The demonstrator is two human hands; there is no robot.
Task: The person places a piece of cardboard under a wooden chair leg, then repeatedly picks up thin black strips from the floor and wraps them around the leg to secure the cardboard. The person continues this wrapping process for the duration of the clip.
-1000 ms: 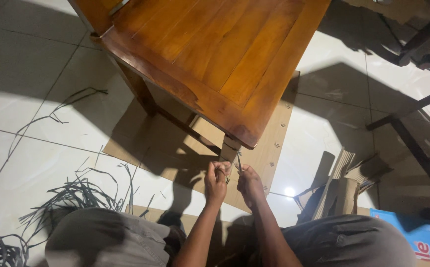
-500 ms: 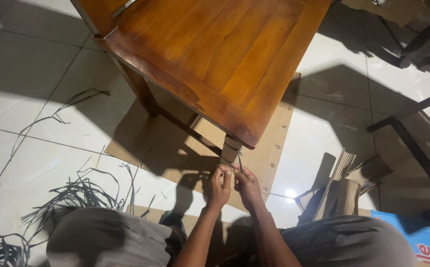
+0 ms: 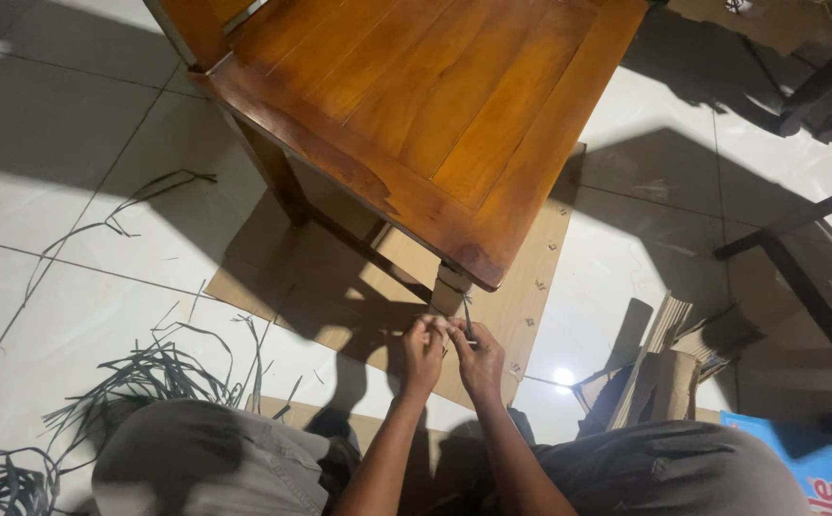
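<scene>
A brown wooden chair stands on a flat cardboard sheet in front of me. Its near front leg is wrapped in pale material. My left hand and my right hand are together at the foot of that leg, fingers pinched on a thin dark strip that runs up beside the leg. My knees in grey trousers fill the bottom of the view.
Loose dark strips lie in a tangle on the white tiled floor at the left. Folded cardboard pieces stand at the right, with a blue package beside them. Dark metal frame legs cross the right side.
My two hands have closed in on each other at the foot of the chair leg; a second ago the right hand sat slightly lower and apart.
</scene>
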